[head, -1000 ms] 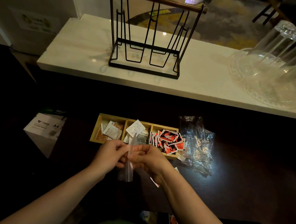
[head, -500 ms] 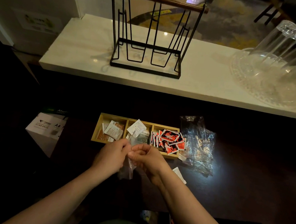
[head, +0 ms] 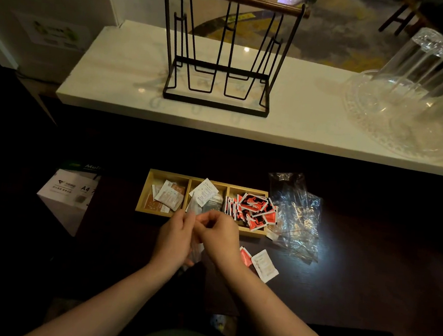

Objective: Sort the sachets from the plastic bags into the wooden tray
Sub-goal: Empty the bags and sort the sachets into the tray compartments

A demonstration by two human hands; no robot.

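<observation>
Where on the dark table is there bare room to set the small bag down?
Bare patches: the dark table right of the loose white sachet and below the empty plastic bags; also between the A4 box and the left hand. Crowded: the wooden tray, its right compartment heaped with red sachets.

1 head-worn camera looks forward and down, close above the dark table (head: pixel 352 288).

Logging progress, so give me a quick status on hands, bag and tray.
Left hand and right hand both pinch small plastic bag. Wooden tray part-filled. Two sachets loose on table.
</observation>
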